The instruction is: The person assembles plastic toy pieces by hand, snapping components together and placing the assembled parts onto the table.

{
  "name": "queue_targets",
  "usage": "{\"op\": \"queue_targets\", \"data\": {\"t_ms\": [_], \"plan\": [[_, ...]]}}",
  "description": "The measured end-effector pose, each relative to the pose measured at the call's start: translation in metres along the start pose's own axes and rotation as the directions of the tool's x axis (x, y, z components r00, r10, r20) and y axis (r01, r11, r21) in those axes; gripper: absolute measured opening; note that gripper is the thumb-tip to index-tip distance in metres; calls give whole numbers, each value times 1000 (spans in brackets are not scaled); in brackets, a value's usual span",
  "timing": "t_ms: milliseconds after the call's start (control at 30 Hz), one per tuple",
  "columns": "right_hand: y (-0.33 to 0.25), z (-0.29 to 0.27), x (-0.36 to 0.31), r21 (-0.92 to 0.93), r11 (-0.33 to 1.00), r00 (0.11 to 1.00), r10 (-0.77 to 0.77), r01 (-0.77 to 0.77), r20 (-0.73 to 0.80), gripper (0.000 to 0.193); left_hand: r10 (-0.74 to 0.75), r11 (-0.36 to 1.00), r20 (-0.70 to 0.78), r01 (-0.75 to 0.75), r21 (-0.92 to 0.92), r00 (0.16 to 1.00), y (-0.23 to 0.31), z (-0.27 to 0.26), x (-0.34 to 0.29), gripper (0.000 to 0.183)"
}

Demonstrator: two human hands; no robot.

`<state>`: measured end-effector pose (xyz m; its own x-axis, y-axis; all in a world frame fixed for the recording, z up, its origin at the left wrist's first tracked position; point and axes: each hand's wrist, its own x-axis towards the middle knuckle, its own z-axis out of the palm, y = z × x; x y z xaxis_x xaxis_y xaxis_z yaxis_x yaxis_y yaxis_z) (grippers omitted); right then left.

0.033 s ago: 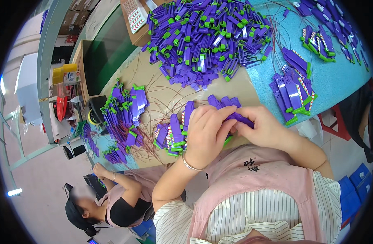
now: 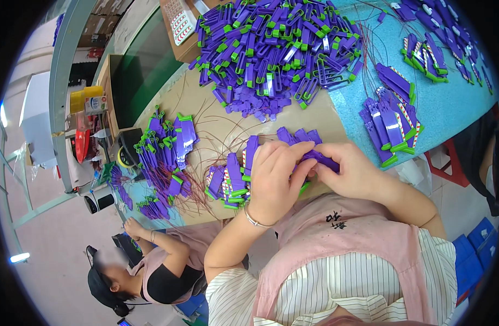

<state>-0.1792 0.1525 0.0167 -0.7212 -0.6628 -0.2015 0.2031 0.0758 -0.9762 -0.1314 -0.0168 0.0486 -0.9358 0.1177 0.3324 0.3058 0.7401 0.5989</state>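
Observation:
Between my two hands, near the table's front edge, is a purple plastic part (image 2: 324,160). My left hand (image 2: 277,171) pinches one end of it, thumb and fingers together. My right hand (image 2: 344,165) is closed round its other end; the fingertips of both hands almost meet and hide much of the part. Just beyond them lie more purple parts (image 2: 297,136). To the left of my left hand rests a group of purple pieces with green ends and red-and-white striped strips (image 2: 231,176).
A large heap of purple and green plastic frames (image 2: 276,49) fills the far middle of the table. Thin dark red wires trail from bundled pieces (image 2: 165,144) at the left. More striped pieces (image 2: 391,122) lie on the blue mat to the right. A co-worker (image 2: 162,261) sits at the left.

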Motion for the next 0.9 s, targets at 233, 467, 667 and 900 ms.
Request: {"op": "queue_targets", "data": {"t_ms": [233,467,667,900], "plan": [[-3,-6,-2,-367,914,977,-207,175,-50,20,-193,981,-28,192,-31,981,6,7,3,18],[2,-8,-7,-399,900,981,-195,177,-5,25,-277,910,165,314,-270,946,4,7,-5,8],[-12,-52,-21,-500,863,972,-173,72,-160,29,-608,763,76,608,-221,790,-16,-17,-3,12],[-10,-87,-49,-876,415,883,-278,-246,-379,57,-190,954,29,177,243,981,-38,6,28,12]]}}
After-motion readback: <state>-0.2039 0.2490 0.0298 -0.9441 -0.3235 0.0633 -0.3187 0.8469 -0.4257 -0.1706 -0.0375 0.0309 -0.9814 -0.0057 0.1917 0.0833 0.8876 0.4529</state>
